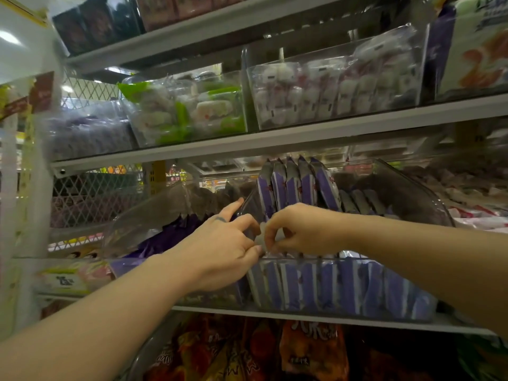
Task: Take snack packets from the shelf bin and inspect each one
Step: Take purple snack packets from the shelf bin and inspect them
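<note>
Shop shelves (275,144), clear bin (412,185) of purple packets (294,185); left hand (220,251) and right hand (299,229) grips pinch pale packet (263,236) together.

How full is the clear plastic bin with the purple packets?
Quite full: purple-and-white snack packets stand packed in rows across the clear plastic bin, front to back.

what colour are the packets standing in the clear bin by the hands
The packets are purple and white, clearest in the head view.
</note>
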{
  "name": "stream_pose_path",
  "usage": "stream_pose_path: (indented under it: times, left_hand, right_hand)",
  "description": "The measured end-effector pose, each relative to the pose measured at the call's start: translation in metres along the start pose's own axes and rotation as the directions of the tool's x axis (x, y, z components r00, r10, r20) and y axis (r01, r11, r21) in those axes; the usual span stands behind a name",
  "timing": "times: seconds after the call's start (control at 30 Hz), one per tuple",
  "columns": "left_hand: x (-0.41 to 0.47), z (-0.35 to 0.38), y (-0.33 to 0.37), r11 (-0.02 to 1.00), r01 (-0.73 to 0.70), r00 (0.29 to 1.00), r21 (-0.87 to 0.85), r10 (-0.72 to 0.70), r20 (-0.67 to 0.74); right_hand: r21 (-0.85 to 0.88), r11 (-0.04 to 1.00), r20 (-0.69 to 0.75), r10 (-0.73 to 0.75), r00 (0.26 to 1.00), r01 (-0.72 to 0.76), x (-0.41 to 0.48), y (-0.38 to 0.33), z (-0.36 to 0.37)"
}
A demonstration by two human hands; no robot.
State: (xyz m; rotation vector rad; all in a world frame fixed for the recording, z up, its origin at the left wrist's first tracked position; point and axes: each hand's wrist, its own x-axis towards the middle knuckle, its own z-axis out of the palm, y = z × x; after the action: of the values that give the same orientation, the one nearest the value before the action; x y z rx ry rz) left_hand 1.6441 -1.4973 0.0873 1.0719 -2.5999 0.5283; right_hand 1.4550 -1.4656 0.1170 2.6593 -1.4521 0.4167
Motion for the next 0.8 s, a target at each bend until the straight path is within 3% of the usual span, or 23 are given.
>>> stream_pose_path:
  times: [0.2,0.3,0.37,0.47,0.67,0.8]
  left_hand:
    - [-0.006,0.003,0.003,1.000,-0.001,0.998,0.005,0.001,-0.057]
    - [-0.018,0.014,0.004,0.988,-0.070,0.954,0.135,0.106,-0.280]
    - [-0.028,0.024,0.005,0.969,-0.116,0.878,0.217,0.202,-0.434]
    - [-0.032,0.032,0.004,0.972,-0.150,0.835,0.182,0.223,-0.503]
    - [-0.027,0.039,0.001,0.975,-0.145,0.840,0.170,0.212,-0.499]
    - [-0.026,0.042,-0.001,0.977,-0.152,0.850,0.150,0.207,-0.484]
  right_hand:
    - [0.037,0.998,0.192,0.041,0.981,-0.049,0.002,-0.010,-0.011]
    - [0.015,0.999,0.229,0.042,0.973,-0.047,0.001,-0.011,-0.015]
    - [-0.019,0.999,0.204,0.039,0.978,-0.036,0.002,-0.010,-0.012]
    - [-0.085,0.996,0.147,0.003,0.989,0.010,0.006,-0.010,-0.005]
    - [-0.129,0.989,0.108,-0.056,0.993,0.070,0.004,-0.006,0.002]
    - [0.039,0.999,-0.066,0.001,0.998,0.002,0.000,-0.003,-0.003]
